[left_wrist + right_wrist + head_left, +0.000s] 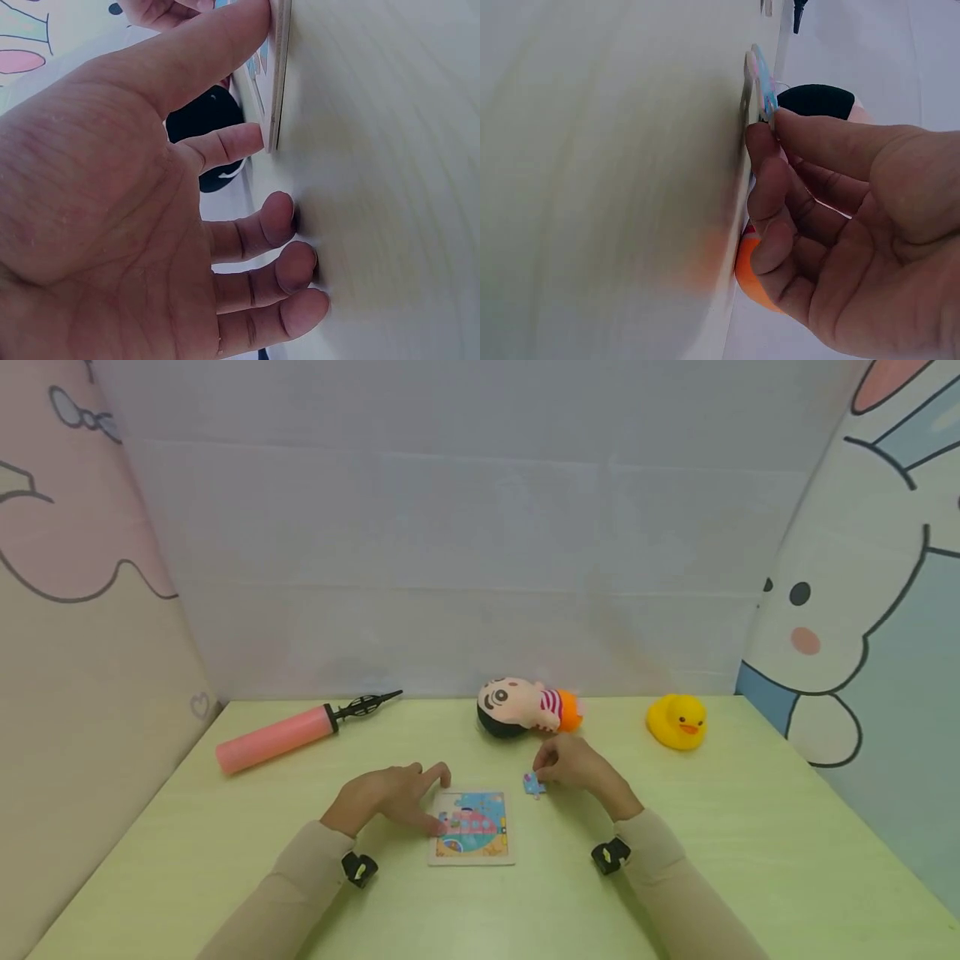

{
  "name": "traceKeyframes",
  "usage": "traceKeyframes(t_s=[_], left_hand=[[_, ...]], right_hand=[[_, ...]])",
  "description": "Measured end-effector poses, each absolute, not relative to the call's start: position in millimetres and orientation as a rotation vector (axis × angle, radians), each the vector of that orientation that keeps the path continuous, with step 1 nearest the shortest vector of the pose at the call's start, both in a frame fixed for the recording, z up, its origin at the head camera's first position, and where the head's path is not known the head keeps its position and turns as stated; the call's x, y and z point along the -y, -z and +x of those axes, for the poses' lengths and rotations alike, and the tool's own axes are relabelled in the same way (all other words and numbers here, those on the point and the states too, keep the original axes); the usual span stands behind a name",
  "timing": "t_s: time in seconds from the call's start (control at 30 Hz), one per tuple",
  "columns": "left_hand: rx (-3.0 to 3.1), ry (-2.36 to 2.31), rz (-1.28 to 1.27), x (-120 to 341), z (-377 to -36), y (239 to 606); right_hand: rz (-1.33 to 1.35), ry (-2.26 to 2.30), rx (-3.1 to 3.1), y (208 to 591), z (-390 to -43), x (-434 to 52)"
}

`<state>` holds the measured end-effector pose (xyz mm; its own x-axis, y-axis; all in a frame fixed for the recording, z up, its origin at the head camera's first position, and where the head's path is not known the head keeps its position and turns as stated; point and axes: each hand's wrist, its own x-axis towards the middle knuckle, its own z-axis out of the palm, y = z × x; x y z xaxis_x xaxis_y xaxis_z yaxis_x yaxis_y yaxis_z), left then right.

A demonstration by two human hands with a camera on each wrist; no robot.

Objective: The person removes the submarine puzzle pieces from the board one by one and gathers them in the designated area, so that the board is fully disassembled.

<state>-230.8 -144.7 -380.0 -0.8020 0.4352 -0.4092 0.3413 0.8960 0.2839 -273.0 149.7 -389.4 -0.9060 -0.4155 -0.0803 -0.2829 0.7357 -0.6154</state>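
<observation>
A small picture puzzle board (472, 827) lies flat on the pale green table (750, 835) in front of me. My left hand (429, 797) rests beside it with fingers fairly straight. Its thumb (217, 45) presses on the board's left part (276, 82), the index finger (232, 142) touches the board's edge, and the other fingertips rest on the table. Just right of the board, my right hand (542, 775) pinches a loose blue puzzle piece (534, 787) between thumb (817, 139) and index finger (769, 172). The piece (759, 79) is at the table surface.
At the table's far side lie a pink hand pump (281, 739) on the left, a small doll (525, 706) on its side in the middle, and a yellow rubber duck (677, 721) to the right. Cartoon-printed panels wall in the table on three sides.
</observation>
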Motion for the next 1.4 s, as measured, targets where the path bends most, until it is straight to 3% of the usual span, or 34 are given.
traceKeyframes(t_s=[0.33,0.6,1.07,1.4], left_hand=[[-2.589,-0.270,0.571,146.5,-233.9,376.0],[-2.590,-0.260,0.586,143.8,-236.7,373.9],[-2.588,-0.266,0.576,143.0,-231.7,376.2],[-2.590,-0.274,0.579,143.6,-229.0,377.1]], right_hand=[[-0.592,0.892,-2.777,384.4,-273.3,-145.8],[-0.781,0.942,-2.690,376.6,-270.6,-137.6],[-0.914,0.731,-2.539,375.8,-234.6,-86.8],[-0.849,0.653,-2.491,378.2,-228.2,-71.0]])
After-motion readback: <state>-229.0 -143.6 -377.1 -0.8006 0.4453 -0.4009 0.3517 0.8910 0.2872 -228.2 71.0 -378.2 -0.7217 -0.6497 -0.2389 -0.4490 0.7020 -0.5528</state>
